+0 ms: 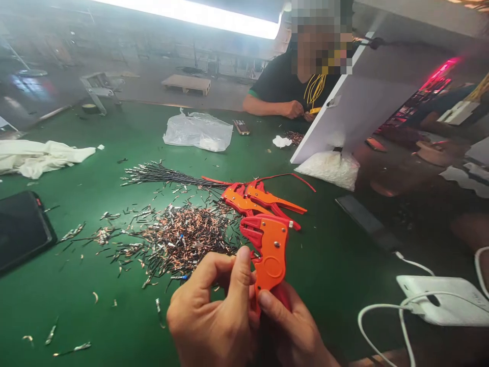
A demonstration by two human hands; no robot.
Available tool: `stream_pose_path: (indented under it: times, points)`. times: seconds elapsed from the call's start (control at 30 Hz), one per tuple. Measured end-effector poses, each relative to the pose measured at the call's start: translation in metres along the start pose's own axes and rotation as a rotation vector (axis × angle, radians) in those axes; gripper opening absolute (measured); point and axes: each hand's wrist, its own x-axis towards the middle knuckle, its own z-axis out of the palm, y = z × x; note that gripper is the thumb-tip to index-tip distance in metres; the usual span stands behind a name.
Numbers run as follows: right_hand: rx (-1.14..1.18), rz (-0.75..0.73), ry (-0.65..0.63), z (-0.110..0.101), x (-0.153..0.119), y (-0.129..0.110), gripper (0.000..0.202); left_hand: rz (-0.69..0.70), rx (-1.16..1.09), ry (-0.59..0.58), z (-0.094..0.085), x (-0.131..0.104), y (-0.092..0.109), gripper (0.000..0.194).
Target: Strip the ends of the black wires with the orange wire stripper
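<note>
My right hand (298,326) is wrapped round the handles of an orange and red wire stripper (273,260), held upright with its red jaws to the left. Close beside the tool's inner edge, my left hand (217,321) is closed in a pinch between thumb and forefinger. Whatever sits in that pinch is hidden or too small to make out. Behind my hands lies a heap of short black wire offcuts with bare copper ends (179,239). Two more orange and red wire strippers (244,201) rest on the table, beside a bundle of long black wires (160,175).
A dark tablet or phone (23,229) lies at left on the green table (126,326). White cloth (42,155), a clear plastic bag (198,131) and a small keypad phone (241,127) are farther back. A white power bank (443,300) with cables lies right. Across the table, a person handles yellow wires (315,89).
</note>
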Motion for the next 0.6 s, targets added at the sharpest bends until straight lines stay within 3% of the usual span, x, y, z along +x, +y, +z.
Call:
stream_pose_path:
  times: [0.17,0.4,0.6]
  points:
    - [-0.053,-0.023,0.007,-0.002,-0.001,0.001,0.039,-0.026,0.001,0.07,0.004,-0.004,0.003,0.027]
    - [0.026,-0.061,0.17,-0.007,-0.001,0.006,0.038,0.047,0.027,0.002,0.007,-0.003,-0.003,0.027]
    - [-0.005,0.091,0.061,-0.003,-0.001,0.0,0.05,0.132,0.116,-0.13,-0.001,0.004,-0.009,0.029]
